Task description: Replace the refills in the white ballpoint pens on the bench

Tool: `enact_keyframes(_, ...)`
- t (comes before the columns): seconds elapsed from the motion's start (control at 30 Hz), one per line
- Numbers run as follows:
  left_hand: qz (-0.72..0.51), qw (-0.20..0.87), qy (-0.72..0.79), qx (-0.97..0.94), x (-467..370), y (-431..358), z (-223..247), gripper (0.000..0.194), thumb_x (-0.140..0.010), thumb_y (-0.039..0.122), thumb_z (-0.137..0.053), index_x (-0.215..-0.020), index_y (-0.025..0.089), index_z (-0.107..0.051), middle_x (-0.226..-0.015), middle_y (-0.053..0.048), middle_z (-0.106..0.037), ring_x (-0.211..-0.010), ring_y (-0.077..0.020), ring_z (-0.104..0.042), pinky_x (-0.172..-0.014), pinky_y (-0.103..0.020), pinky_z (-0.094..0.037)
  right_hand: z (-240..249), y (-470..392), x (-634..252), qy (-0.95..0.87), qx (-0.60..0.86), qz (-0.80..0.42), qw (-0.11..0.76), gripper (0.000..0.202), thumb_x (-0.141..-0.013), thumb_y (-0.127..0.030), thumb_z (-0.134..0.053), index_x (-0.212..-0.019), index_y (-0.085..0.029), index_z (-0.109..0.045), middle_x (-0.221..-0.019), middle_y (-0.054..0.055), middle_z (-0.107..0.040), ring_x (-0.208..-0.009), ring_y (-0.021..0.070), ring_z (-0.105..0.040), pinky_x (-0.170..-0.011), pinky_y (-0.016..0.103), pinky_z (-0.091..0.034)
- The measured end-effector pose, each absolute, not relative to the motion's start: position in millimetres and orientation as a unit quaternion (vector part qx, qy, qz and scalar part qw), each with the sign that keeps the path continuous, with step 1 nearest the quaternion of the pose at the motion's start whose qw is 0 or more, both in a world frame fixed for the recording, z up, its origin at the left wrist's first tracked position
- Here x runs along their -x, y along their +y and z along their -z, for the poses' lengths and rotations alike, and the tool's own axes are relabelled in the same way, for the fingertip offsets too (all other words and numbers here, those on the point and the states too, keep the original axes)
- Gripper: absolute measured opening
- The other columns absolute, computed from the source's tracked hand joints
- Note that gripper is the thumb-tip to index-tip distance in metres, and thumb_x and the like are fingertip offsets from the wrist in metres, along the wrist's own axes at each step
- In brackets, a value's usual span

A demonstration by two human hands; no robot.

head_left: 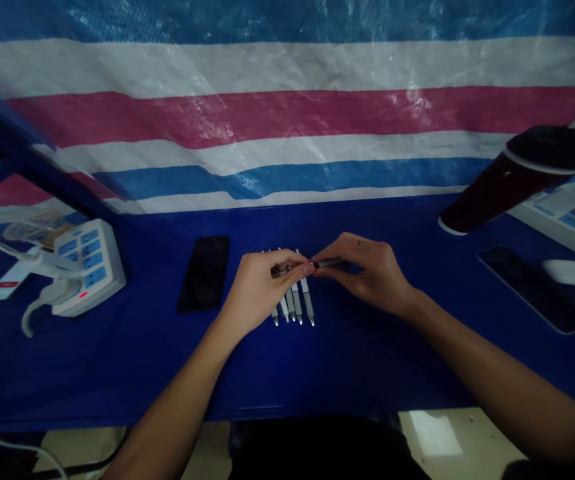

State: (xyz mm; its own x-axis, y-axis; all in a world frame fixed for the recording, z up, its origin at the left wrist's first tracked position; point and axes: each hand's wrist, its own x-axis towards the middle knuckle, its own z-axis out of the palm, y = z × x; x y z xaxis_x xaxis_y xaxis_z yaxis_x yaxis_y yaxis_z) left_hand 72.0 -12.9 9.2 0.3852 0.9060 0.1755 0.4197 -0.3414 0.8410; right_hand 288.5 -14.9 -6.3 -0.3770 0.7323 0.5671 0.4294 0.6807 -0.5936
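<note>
While the blue table (347,360) runs bare from its near edge up to the wrists, both hands meet at its middle. Left hand (260,290) and right hand (367,270) each pinch one end of a dark pen (324,264), fingers closed narrowly, just above a row of white pens (300,303). A black phone (204,272) lies just left; a power strip (84,267) sits well apart, a dark cup (512,177) far right.

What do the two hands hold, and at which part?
Both hands hold one pen: the left hand pinches one end, the right hand grips the other end.
</note>
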Motion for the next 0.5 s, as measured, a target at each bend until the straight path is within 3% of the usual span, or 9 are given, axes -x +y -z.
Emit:
enact_keyframes(0.1,-0.332,0.376,0.431,-0.750,-69.4,-11.7,-8.8,0.025,-0.094,0.041,-0.067,-0.097,0.021,-0.081,-0.083,-0.003,-0.077,-0.067,-0.0150,-0.068,-0.058,-0.024,-0.049,6.8,-15.8,-288.5,-0.791,0.376,-0.211,0.435,0.015,-0.091,-0.036,-0.074,-0.097,-0.022,-0.076,-0.085,0.004,-0.075,-0.076,0.0178,-0.067,-0.069,0.030,-0.052)
enact_keyframes(0.27,-0.355,0.282,0.409,-0.792,-69.4,-8.4,-6.3,0.016,-0.091,0.037,-0.073,-0.096,0.023,-0.080,-0.091,-0.003,-0.078,-0.078,-0.0170,-0.071,-0.069,-0.027,-0.053,9.9,-12.9,-288.6,-0.739,0.430,-0.378,0.355,0.030,-0.096,-0.047,-0.064,-0.093,-0.020,-0.074,-0.072,0.002,-0.071,-0.065,0.0150,-0.064,-0.062,0.028,-0.049)
enact_keyframes(0.4,-0.362,0.209,0.384,-0.823,-68.6,-5.6,-0.6,0.014,-0.092,0.031,-0.071,-0.102,0.024,-0.078,-0.099,-0.004,-0.077,-0.088,-0.0188,-0.072,-0.080,-0.031,-0.055,10.8,-10.8,-287.2,-0.700,0.420,-0.440,0.375,0.036,-0.085,-0.050,-0.075,-0.104,-0.020,-0.070,-0.092,0.006,-0.075,-0.079,0.0190,-0.068,-0.069,0.031,-0.052)
enact_keyframes(0.5,-0.351,0.183,0.388,-0.832,-67.7,-4.7,3.4,0.018,-0.095,0.035,-0.068,-0.106,0.024,-0.077,-0.099,-0.004,-0.077,-0.087,-0.0184,-0.072,-0.078,-0.030,-0.055,7.6,-11.0,-287.4,-0.699,0.422,-0.437,0.377,0.033,-0.088,-0.051,-0.071,-0.099,-0.019,-0.071,-0.088,0.006,-0.074,-0.077,0.0187,-0.068,-0.068,0.031,-0.051)
